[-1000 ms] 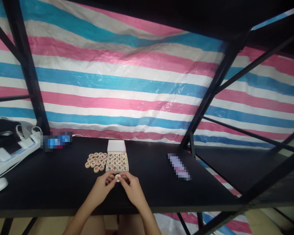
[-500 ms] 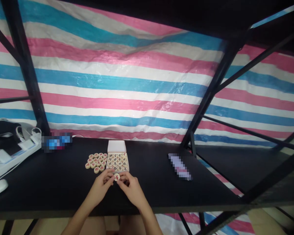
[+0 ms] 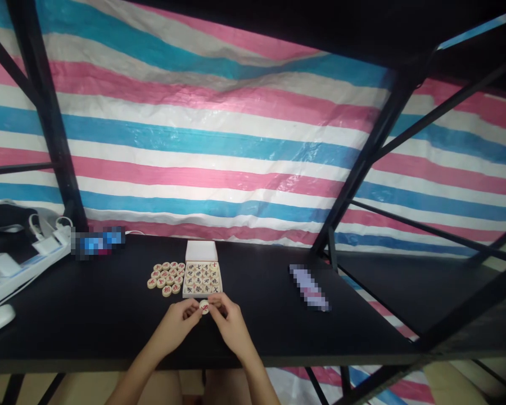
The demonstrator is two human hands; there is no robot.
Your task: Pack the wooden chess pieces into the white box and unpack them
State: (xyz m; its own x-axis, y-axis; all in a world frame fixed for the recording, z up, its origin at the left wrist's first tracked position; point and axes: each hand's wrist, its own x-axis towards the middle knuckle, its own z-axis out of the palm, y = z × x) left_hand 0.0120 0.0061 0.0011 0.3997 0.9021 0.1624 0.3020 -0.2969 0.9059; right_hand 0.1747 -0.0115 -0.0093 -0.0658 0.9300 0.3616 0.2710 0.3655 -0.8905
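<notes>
One head view covers it all. One round game disc [image 3: 204, 306], pale with a red mark on its face, is held just above the black counter [image 3: 109, 315], right in front of the near edge of a small open box [image 3: 202, 296]. Both hands are on it. The left hand [image 3: 175, 326] pinches it from its side between thumb and forefinger, and the right hand [image 3: 231, 323] does the same from the other side. The remaining fingers [image 3: 216, 304] are curled in, not spread.

Judging by how things lie, the sorting looks about half done. The box shows a full top layer of discs, four rows of four, so sixteen, with black and red marks mixed. Whether more lie beneath them cannot be seen. Just left of the box, touching or nearly touching it, is a loose cluster of discs [image 3: 166, 278] lying flat on the counter. There are roughly fifteen, though they are too small to count exactly. With the one in the fingers, that makes one disc in hand, sixteen boxed and about fifteen loose.

One white lid [image 3: 201, 251] lies flat just behind the box. Farther off there is one white power strip [image 3: 21, 267] with plugs at the left end of the counter. Two blurred-out items also lie there, one near the strip and one well to the right. One striped tarp [image 3: 219, 152] hangs behind.
</notes>
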